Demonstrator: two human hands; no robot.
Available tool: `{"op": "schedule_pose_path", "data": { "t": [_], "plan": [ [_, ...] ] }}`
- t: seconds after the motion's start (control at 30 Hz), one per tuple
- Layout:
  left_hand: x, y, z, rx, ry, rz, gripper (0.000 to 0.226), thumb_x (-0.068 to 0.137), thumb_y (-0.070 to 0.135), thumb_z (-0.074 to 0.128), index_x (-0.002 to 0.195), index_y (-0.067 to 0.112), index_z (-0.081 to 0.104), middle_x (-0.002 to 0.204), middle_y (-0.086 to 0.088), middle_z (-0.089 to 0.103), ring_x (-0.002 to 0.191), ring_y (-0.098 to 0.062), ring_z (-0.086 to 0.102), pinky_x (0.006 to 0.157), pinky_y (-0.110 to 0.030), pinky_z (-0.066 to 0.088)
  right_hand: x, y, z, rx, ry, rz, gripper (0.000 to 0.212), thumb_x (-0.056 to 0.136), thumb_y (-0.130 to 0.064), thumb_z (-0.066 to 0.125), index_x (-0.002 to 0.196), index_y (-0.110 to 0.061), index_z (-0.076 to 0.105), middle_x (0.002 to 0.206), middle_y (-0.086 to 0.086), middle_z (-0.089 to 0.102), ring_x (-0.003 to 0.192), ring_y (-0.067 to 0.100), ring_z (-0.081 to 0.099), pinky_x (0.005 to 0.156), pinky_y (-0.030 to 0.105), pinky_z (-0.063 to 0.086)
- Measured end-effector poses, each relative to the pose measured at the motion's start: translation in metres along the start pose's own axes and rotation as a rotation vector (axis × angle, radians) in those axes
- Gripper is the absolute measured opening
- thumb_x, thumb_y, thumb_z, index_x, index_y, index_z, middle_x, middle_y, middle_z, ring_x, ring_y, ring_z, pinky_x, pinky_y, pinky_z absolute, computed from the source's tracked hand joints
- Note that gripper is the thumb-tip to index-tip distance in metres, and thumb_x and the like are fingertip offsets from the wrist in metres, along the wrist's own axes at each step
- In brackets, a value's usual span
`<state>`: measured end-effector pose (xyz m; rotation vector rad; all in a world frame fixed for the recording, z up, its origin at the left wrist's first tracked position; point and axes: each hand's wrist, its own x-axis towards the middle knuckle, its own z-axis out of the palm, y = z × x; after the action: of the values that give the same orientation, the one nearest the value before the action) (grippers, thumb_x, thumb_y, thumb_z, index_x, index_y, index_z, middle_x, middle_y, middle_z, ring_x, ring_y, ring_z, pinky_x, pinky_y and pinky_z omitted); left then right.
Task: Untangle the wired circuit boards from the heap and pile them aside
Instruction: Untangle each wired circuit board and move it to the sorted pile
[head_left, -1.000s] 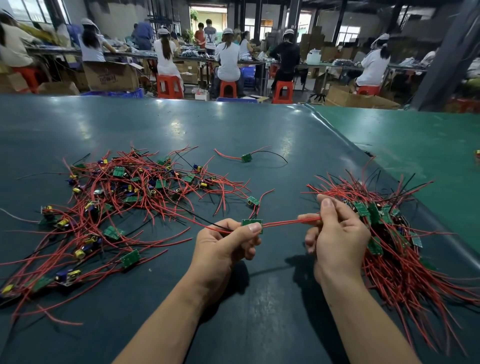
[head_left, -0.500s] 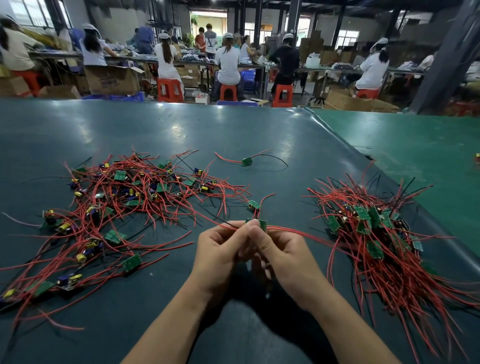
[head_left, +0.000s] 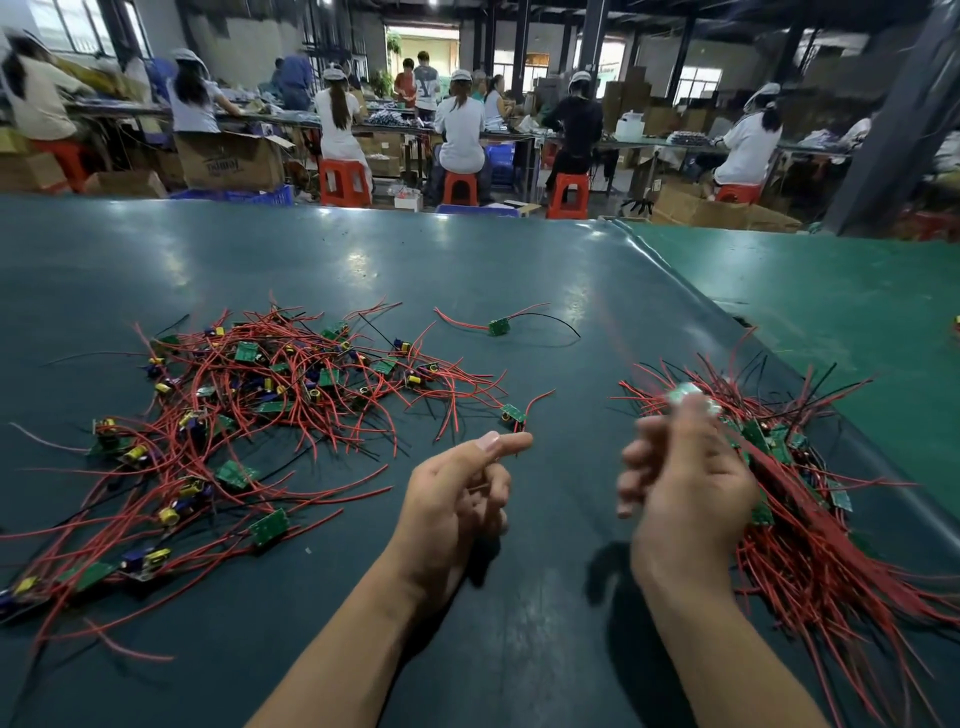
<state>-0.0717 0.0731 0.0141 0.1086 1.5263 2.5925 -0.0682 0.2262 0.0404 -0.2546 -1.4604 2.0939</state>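
A tangled heap of green circuit boards with red and black wires (head_left: 270, 395) spreads over the left of the dark mat (head_left: 467, 270). The sorted pile (head_left: 810, 493) lies at the right. My right hand (head_left: 685, 483), blurred by motion, is raised beside that pile and pinches one wired circuit board (head_left: 687, 394) at its fingertips, the red wires trailing down along the hand. My left hand (head_left: 462, 493) hovers over the mat between heap and pile, thumb out and fingers loosely curled, with nothing in it.
One loose board with wires (head_left: 498, 326) lies alone further back, and another (head_left: 513, 413) sits at the heap's right fringe. A raised mat edge (head_left: 691, 291) borders a green table (head_left: 841, 322) on the right. Seated workers and cardboard boxes fill the background.
My hands were together on the board; my left hand has let go and my right hand has carried the board right and up toward the sorted pile.
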Motion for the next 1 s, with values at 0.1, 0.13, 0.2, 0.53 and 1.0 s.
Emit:
{"op": "schedule_pose_path", "data": {
  "t": [0.1, 0.13, 0.2, 0.53, 1.0],
  "plan": [
    [-0.001, -0.002, -0.001, 0.001, 0.027, 0.020, 0.052, 0.066, 0.048, 0.068, 0.093, 0.004, 0.075, 0.046, 0.000, 0.028, 0.040, -0.014, 0.021, 0.046, -0.021, 0.023, 0.015, -0.004, -0.006, 0.178, 0.124, 0.180, 0.041, 0.092, -0.049, 0.058, 0.073, -0.013, 0.059, 0.047, -0.005, 0.052, 0.032, 0.006, 0.039, 0.033, 0.015, 0.028],
    [-0.001, -0.002, 0.000, -0.006, 0.045, 0.023, 0.049, 0.067, 0.046, 0.068, 0.092, 0.004, 0.075, 0.046, 0.000, 0.028, 0.039, -0.014, 0.020, 0.045, -0.020, 0.023, 0.017, -0.001, -0.006, 0.164, 0.107, 0.238, 0.039, 0.093, -0.046, 0.059, 0.074, -0.013, 0.059, 0.046, -0.006, 0.051, 0.033, 0.005, 0.039, 0.033, 0.014, 0.027],
    [0.000, -0.001, -0.001, -0.017, 0.088, 0.040, 0.040, 0.072, 0.040, 0.067, 0.089, 0.005, 0.075, 0.046, 0.001, 0.028, 0.039, -0.013, 0.019, 0.046, -0.019, 0.020, 0.017, 0.007, -0.004, 0.104, 0.043, 0.303, 0.035, 0.097, -0.038, 0.057, 0.074, -0.012, 0.060, 0.045, -0.006, 0.050, 0.032, 0.005, 0.038, 0.032, 0.013, 0.026],
    [-0.004, 0.000, -0.021, 0.985, 0.553, 0.499, 0.014, 0.086, 0.023, 0.069, 0.073, 0.023, 0.066, 0.056, 0.011, 0.058, 0.049, -0.007, 0.048, 0.055, -0.027, 0.044, -0.005, 0.028, 0.004, -0.317, -0.306, 0.074, 0.039, 0.097, -0.035, 0.057, 0.065, -0.014, 0.064, 0.048, 0.001, 0.053, 0.036, 0.016, 0.044, 0.034, 0.021, 0.032],
    [-0.039, 0.088, -0.050, 2.050, 0.520, -0.284, 0.029, 0.087, 0.034, 0.053, 0.115, 0.028, 0.054, 0.121, -0.001, 0.054, 0.114, -0.025, 0.052, 0.091, -0.038, 0.044, -0.009, 0.041, 0.005, -0.462, -0.455, -0.057, 0.037, 0.094, -0.044, 0.057, 0.067, -0.020, 0.064, 0.046, 0.000, 0.051, 0.037, 0.018, 0.043, 0.042, 0.023, 0.032]
  ]
}}
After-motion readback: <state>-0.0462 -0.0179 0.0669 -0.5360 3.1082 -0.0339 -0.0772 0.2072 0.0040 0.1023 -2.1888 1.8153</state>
